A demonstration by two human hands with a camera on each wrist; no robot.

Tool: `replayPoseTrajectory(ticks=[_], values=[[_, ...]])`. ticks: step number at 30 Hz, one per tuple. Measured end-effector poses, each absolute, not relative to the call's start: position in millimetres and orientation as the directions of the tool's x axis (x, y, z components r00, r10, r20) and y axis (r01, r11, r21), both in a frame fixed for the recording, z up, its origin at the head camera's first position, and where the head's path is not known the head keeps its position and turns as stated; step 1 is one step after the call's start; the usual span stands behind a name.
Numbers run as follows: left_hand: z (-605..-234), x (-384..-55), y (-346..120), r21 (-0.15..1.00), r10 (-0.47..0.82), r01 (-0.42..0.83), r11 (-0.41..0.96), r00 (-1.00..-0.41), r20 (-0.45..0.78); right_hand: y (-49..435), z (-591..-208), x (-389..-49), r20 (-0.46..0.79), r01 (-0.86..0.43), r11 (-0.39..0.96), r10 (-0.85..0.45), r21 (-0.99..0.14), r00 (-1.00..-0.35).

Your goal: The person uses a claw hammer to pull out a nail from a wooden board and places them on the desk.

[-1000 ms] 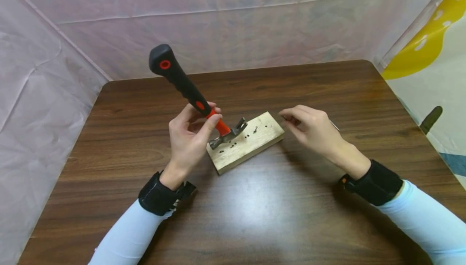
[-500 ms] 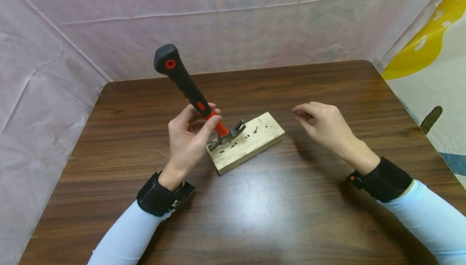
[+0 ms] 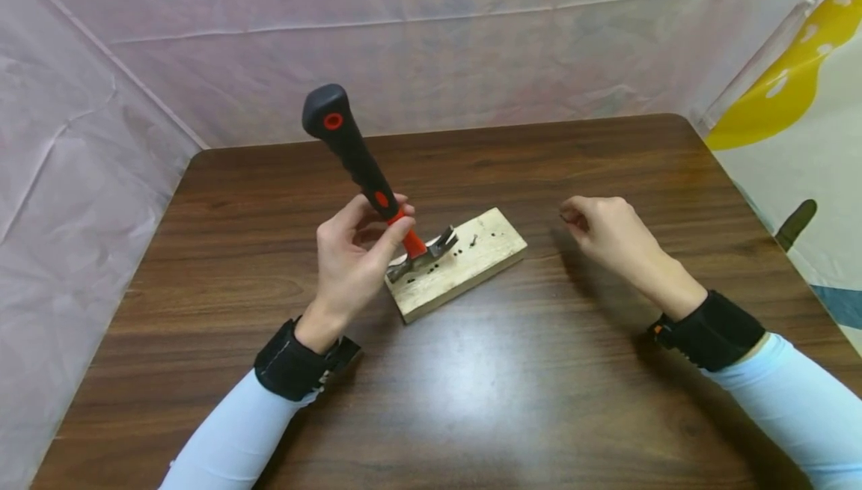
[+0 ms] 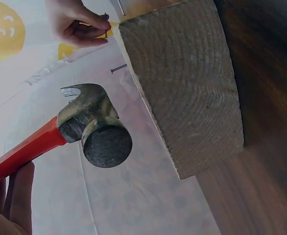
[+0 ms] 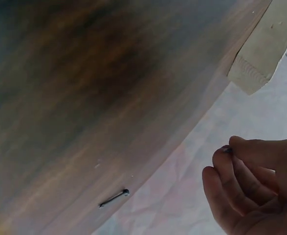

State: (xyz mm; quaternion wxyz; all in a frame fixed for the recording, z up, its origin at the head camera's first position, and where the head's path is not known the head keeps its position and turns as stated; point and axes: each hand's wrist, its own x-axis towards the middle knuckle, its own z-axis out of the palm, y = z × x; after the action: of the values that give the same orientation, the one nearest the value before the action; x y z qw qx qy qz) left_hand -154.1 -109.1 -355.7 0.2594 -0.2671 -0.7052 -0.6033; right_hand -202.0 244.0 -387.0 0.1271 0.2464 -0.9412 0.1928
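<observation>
My left hand grips a claw hammer near its head, at the red neck below the black rubber handle. The handle points up and away to the left. In the head view the hammer's head overlaps the left end of a pale wooden block; in the left wrist view, the round striking face is apart from the block. A nail stands up from the block's top, which also has several dark holes. Right of the block, my right hand pinches a small nail between thumb and fingertips, above the table.
Another nail lies loose on the brown wooden table, seen in the right wrist view. Pale sheeting hangs behind the table and at its left. A yellow patterned sheet is at the right.
My right hand has moved right, farther from the block. The hammer's handle end has swung to the right, with my left hand still near the block's left end. The block has stayed put.
</observation>
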Motion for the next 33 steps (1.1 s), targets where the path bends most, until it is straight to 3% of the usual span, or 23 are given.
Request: replayPoseTrajectory(ticks=[14, 33], values=[[-355.8, -153.4, -111.4, 0.692, 0.08, 0.703, 0.162, -0.708, 0.701, 260.5, -388.2, -206.0, 0.147, -0.404, 0.87, -0.377, -0.283, -0.915], [-354.1, -152.6, -114.0, 0.686, 0.103, 0.703, 0.187, -0.708, 0.698, 270.9, -389.6, -217.3, -0.032, -0.381, 0.898, -0.397, -0.221, -0.917]])
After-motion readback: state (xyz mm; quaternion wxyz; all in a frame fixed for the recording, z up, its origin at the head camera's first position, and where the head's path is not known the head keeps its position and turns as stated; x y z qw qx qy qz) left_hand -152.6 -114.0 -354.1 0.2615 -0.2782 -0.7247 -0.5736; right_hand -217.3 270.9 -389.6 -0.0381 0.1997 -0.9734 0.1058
